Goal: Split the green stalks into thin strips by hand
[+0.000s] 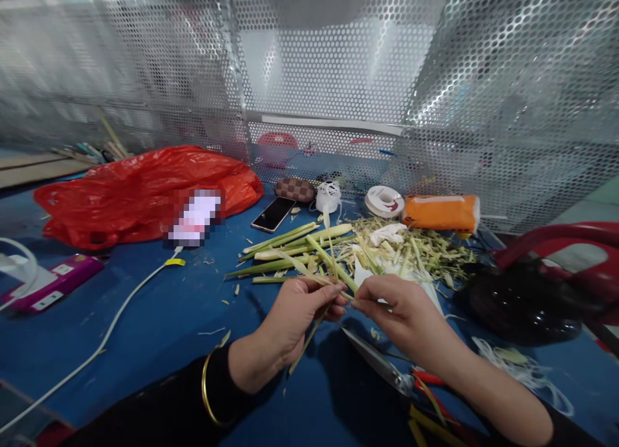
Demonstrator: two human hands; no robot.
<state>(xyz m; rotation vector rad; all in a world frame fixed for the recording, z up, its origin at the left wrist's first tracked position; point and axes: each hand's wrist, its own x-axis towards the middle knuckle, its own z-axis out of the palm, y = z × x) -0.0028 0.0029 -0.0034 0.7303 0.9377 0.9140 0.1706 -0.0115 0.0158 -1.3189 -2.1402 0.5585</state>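
Observation:
My left hand (287,321) is closed around a thin pale-green leaf strip (313,329) that runs down through its fingers. My right hand (399,311) pinches the strip's upper end, just right of the left thumb. Both hands hover above the blue table (169,318). Behind them lie several green stalks (285,250) and a heap of trimmed leaf scraps (425,250). Scissors (382,366) with red handles rest on the table under my right wrist. A gold bangle (207,392) circles my left wrist.
A red plastic bag (140,192) lies at the back left, a phone (273,213) and a checkered pouch (294,189) behind the stalks. An orange roll (441,213), tape spool (383,200), black bag (522,302), white cable (120,311) and perforated metal screen (338,79) surround the work area.

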